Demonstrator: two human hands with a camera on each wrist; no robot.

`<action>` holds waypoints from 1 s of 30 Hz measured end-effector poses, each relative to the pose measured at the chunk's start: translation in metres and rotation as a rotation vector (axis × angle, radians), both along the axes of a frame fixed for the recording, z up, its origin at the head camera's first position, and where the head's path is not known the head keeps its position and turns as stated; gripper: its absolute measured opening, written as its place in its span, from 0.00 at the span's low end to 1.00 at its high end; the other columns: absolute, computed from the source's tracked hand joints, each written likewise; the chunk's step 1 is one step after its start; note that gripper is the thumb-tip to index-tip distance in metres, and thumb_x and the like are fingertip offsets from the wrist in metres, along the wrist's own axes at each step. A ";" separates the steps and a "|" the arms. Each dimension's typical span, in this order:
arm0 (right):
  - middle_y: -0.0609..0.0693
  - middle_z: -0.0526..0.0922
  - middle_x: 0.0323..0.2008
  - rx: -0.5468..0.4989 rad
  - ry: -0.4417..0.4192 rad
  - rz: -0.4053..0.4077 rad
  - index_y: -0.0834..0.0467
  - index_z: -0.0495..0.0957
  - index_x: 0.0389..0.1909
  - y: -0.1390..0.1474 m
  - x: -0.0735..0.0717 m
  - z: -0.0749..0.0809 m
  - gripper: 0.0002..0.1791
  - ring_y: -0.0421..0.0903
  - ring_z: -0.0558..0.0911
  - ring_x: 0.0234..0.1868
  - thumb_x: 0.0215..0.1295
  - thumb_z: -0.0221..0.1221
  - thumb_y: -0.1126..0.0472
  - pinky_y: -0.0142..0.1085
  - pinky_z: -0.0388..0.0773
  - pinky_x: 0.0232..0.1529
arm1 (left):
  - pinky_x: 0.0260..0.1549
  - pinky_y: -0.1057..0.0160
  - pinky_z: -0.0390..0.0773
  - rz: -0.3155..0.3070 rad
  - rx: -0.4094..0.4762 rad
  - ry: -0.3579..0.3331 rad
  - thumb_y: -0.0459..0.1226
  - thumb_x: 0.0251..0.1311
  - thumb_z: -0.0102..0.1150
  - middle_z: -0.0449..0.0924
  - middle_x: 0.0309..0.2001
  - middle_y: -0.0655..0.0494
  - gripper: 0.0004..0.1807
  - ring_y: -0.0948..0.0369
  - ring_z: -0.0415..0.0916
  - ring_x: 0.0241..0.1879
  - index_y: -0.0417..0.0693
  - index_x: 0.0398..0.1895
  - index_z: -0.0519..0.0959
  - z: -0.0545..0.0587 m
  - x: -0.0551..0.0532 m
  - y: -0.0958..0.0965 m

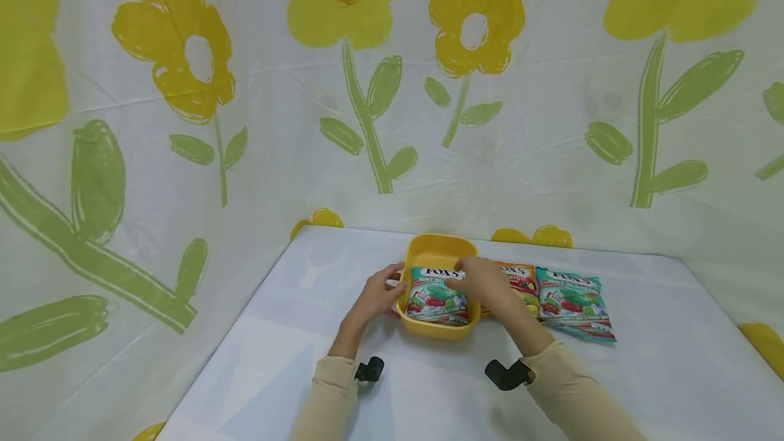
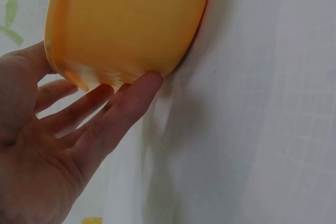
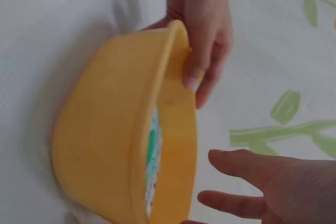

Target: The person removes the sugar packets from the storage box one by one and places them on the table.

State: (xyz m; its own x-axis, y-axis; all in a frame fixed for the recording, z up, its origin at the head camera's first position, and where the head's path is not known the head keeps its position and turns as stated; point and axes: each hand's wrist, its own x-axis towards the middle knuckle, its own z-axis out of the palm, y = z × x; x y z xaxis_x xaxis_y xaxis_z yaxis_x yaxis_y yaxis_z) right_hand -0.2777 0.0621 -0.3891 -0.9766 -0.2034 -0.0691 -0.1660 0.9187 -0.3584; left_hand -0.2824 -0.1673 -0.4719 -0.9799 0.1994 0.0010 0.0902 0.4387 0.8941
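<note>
A yellow plastic tub (image 1: 436, 245) stands on the table with a teal FOX'S candy bag (image 1: 436, 299) lying in it. My left hand (image 1: 373, 295) grips the tub's left side; in the right wrist view its thumb (image 3: 195, 74) reaches over the rim to the inside. In the left wrist view, fingers (image 2: 123, 106) press against the tub's outer wall. Over the tub's right side hovers my right hand (image 1: 488, 282), fingers spread and holding nothing. The right wrist view shows its fingers (image 3: 239, 166) apart from the rim.
Right of the tub lies a red and yellow FOX'S bag (image 1: 523, 282), partly hidden by my right hand and wrist. Beside it is a teal FOX'S bag (image 1: 572, 298), seemingly on top of another. A flower-printed curtain (image 1: 539, 175) rises behind the white table (image 1: 661, 359).
</note>
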 end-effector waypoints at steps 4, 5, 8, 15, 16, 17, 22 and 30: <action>0.56 0.85 0.48 -0.007 0.027 0.032 0.61 0.81 0.53 -0.010 0.001 -0.009 0.27 0.50 0.80 0.40 0.59 0.67 0.46 0.47 0.85 0.47 | 0.22 0.58 0.87 -0.011 0.001 0.008 0.40 0.69 0.54 0.72 0.61 0.40 0.30 0.50 0.80 0.47 0.48 0.73 0.62 0.000 0.001 0.000; 0.56 0.85 0.48 -0.015 0.025 0.034 0.60 0.81 0.52 -0.013 0.001 -0.011 0.27 0.49 0.80 0.40 0.59 0.67 0.47 0.47 0.85 0.48 | 0.22 0.58 0.87 -0.014 0.002 0.012 0.40 0.69 0.54 0.72 0.61 0.40 0.30 0.50 0.80 0.47 0.47 0.73 0.62 0.000 0.001 -0.001; 0.56 0.84 0.49 -0.041 0.014 0.030 0.60 0.80 0.54 -0.020 0.002 -0.017 0.27 0.50 0.80 0.41 0.58 0.68 0.48 0.49 0.84 0.51 | 0.22 0.57 0.87 -0.018 0.010 0.020 0.39 0.69 0.54 0.72 0.61 0.39 0.30 0.49 0.80 0.47 0.47 0.73 0.62 -0.001 0.001 -0.001; 0.64 0.75 0.54 -0.053 0.007 -0.016 0.60 0.71 0.62 -0.029 0.005 -0.033 0.35 0.57 0.76 0.48 0.59 0.67 0.44 0.58 0.81 0.54 | 0.22 0.57 0.87 -0.021 0.012 0.015 0.40 0.70 0.54 0.71 0.62 0.38 0.30 0.49 0.80 0.48 0.47 0.73 0.62 -0.003 0.000 0.000; 0.65 0.74 0.54 -0.050 0.015 -0.017 0.60 0.71 0.63 -0.030 0.005 -0.035 0.36 0.57 0.76 0.49 0.59 0.67 0.44 0.59 0.81 0.54 | 0.22 0.58 0.87 -0.021 0.012 0.014 0.40 0.70 0.54 0.71 0.62 0.38 0.30 0.49 0.80 0.48 0.47 0.73 0.62 -0.003 0.000 0.000; 0.65 0.74 0.55 -0.047 0.025 -0.019 0.60 0.70 0.63 -0.031 0.005 -0.037 0.37 0.58 0.76 0.50 0.59 0.66 0.43 0.59 0.81 0.53 | 0.22 0.58 0.87 -0.021 0.011 0.014 0.40 0.70 0.54 0.71 0.62 0.38 0.30 0.49 0.80 0.48 0.47 0.73 0.62 -0.003 0.000 0.000; 0.67 0.73 0.56 -0.038 0.072 -0.023 0.61 0.69 0.63 -0.036 0.005 -0.045 0.39 0.63 0.75 0.55 0.58 0.67 0.42 0.61 0.81 0.51 | 0.21 0.58 0.87 -0.021 0.014 0.017 0.39 0.70 0.54 0.71 0.62 0.38 0.30 0.49 0.80 0.48 0.47 0.73 0.62 -0.001 0.000 0.000; 0.65 0.76 0.50 0.038 0.135 -0.065 0.63 0.73 0.57 -0.047 0.005 -0.056 0.37 0.62 0.76 0.51 0.56 0.67 0.40 0.58 0.84 0.45 | 0.21 0.58 0.87 -0.026 0.017 0.027 0.38 0.70 0.53 0.71 0.62 0.37 0.30 0.47 0.80 0.50 0.46 0.73 0.62 0.000 0.000 0.000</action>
